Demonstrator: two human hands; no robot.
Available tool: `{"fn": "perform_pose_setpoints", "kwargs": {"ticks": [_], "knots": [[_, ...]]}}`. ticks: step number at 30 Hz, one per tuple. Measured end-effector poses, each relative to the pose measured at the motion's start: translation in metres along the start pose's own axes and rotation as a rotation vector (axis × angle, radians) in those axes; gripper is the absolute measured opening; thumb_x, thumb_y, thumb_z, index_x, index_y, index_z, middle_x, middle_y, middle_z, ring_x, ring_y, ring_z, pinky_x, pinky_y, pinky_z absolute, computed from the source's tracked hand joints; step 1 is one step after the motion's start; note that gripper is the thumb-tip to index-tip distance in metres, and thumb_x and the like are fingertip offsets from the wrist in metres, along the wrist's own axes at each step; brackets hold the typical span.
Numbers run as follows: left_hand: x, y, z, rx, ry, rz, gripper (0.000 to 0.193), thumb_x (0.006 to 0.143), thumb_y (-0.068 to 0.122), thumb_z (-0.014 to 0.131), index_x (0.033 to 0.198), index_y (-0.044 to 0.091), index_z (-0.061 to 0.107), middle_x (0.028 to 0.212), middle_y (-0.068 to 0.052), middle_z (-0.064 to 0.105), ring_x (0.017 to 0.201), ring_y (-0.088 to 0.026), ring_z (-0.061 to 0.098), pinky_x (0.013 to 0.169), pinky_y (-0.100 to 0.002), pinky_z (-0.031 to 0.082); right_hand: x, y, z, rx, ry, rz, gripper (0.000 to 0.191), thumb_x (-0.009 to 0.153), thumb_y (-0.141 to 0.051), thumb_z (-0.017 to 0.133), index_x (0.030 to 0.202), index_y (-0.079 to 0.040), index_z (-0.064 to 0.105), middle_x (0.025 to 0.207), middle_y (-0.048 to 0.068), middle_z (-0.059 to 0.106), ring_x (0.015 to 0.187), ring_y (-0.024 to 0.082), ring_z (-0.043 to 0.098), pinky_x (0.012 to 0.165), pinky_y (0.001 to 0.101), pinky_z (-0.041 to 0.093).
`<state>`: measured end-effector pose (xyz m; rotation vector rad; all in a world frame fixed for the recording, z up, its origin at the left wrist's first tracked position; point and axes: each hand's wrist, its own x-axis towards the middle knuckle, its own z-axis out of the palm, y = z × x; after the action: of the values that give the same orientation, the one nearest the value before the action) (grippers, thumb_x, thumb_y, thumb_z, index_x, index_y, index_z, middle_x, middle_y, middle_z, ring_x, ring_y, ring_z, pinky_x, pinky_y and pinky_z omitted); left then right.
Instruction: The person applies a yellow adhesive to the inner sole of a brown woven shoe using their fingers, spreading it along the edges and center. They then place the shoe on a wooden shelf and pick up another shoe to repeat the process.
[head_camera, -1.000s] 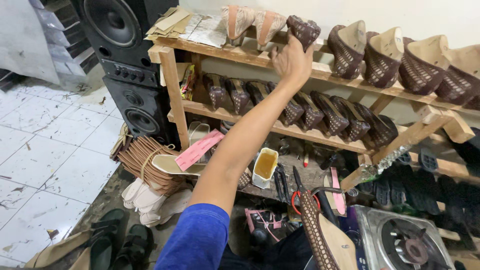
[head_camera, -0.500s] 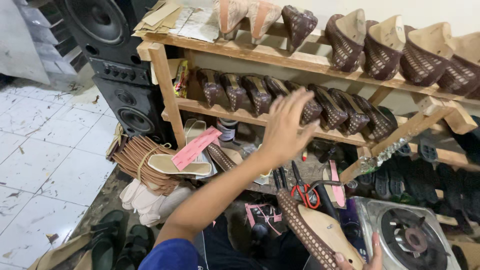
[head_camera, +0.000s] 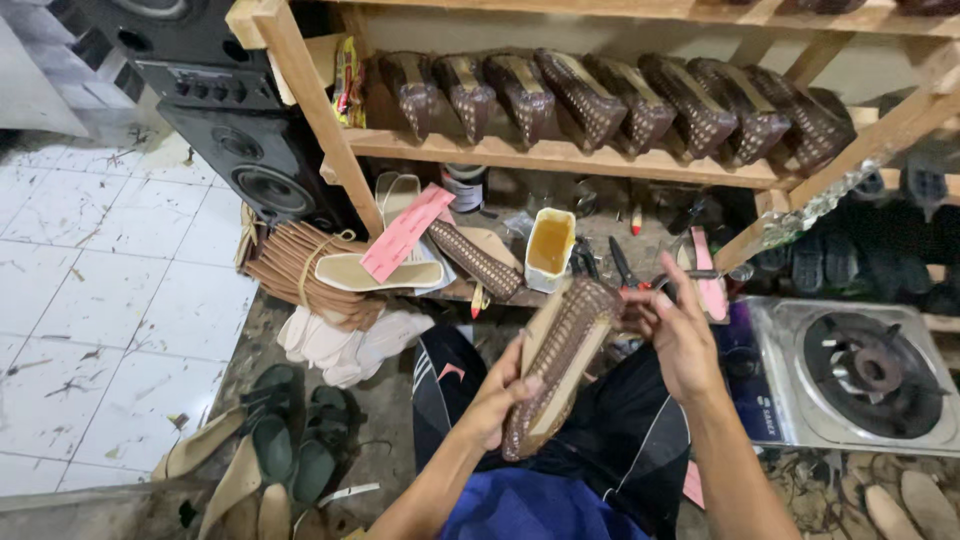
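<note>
While the person sits low before the wooden shoe rack (head_camera: 560, 155), both hands hold one woven-patterned shoe sole (head_camera: 558, 365) over the lap. The left hand (head_camera: 497, 400) grips its lower end, fingers curled around the edge and thumb on the brown woven face. The right hand (head_camera: 678, 335) closes on the upper end, fingers wrapped over the top near the heel block. The step in hand looks like inspecting or fitting the sole, turning it between the palms. Any next move would call for a steady two-handed hold, since the piece is slim and could twist.

The sole's long axis runs on a diagonal, from lower left near the left hand up to upper right by the right hand. Its upper end points toward the small white tub of amber glue (head_camera: 549, 246) on the cluttered bench, with a gas stove (head_camera: 860, 370) to the right.
</note>
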<state>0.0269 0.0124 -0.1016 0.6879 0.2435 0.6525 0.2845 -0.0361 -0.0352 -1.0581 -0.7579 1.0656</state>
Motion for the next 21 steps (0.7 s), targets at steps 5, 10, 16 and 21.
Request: {"fn": "perform_pose_setpoints", "kwargs": {"ticks": [5, 10, 16, 21], "knots": [[-0.004, 0.008, 0.003, -0.166, 0.331, 0.337, 0.078, 0.086, 0.028, 0.08, 0.148, 0.01, 0.035, 0.137, -0.009, 0.057, 0.122, -0.024, 0.06, 0.101, -0.042, 0.053, -0.02, 0.027, 0.076, -0.228, -0.362, -0.066, 0.121, 0.085, -0.028, 0.073, 0.165, -0.021, -0.017, 0.145, 0.021, 0.05, 0.128, 0.03, 0.056, 0.108, 0.0434, 0.045], [-0.026, 0.043, -0.025, 0.028, 0.314, 0.457, 0.074, 0.083, 0.013, 0.084, 0.144, 0.001, 0.044, 0.132, -0.011, 0.063, 0.12, -0.023, 0.065, 0.105, -0.04, 0.053, -0.024, 0.039, 0.091, -0.42, -0.591, 0.13, 0.148, 0.066, -0.017, 0.092, 0.163, -0.022, -0.019, 0.152, 0.022, 0.047, 0.141, 0.026, 0.049, 0.116, 0.0435, 0.035], [-0.075, 0.052, -0.086, 0.241, 0.475, 0.394, 0.059, 0.072, -0.002, 0.084, 0.127, -0.007, 0.062, 0.113, -0.01, 0.073, 0.101, -0.019, 0.071, 0.092, -0.035, 0.058, 0.011, 0.059, 0.071, -0.615, -0.782, 0.249, 0.118, 0.077, -0.024, 0.085, 0.165, -0.021, 0.006, 0.138, 0.012, 0.066, 0.116, 0.022, 0.063, 0.109, 0.0386, 0.046], [-0.123, 0.015, -0.115, 0.383, 0.794, 0.309, 0.054, 0.072, -0.003, 0.082, 0.124, -0.005, 0.065, 0.106, -0.01, 0.075, 0.092, -0.016, 0.072, 0.083, -0.031, 0.06, 0.086, 0.078, 0.03, -1.222, -0.144, -0.404, 0.069, 0.085, 0.001, 0.061, 0.152, -0.012, 0.05, 0.134, 0.017, 0.059, 0.121, 0.037, 0.054, 0.106, 0.0454, 0.046]]}}
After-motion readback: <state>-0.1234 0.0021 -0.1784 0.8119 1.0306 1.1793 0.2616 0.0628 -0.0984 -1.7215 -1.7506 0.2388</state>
